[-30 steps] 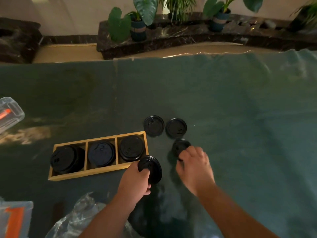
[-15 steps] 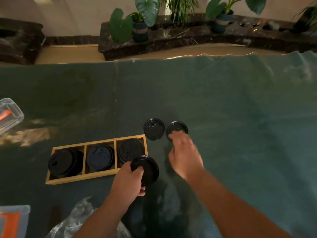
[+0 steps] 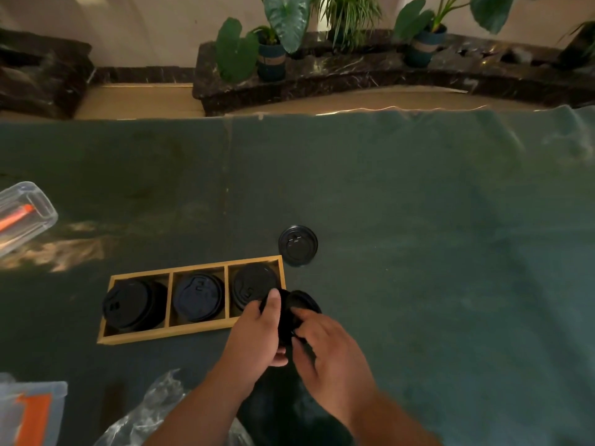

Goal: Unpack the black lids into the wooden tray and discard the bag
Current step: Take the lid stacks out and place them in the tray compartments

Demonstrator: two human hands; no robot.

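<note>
Low in the middle of the frame, the left hand (image 3: 257, 333) curls around a small stack of black lids (image 3: 291, 312), thumb pressed on its upper edge. The right hand (image 3: 331, 346) meets it from the right, fingers closed on the same stack, so both hands grip it between them. The stack hangs just beside the right end of the wooden tray (image 3: 167, 334), whose three compartments each hold lids. One loose lid (image 3: 298, 245) lies flat on the green cloth (image 3: 418, 220) above the hands, near the tray's upper right corner. The crumpled clear bag (image 3: 151, 410) sits at the bottom edge, left of the left forearm.
</note>
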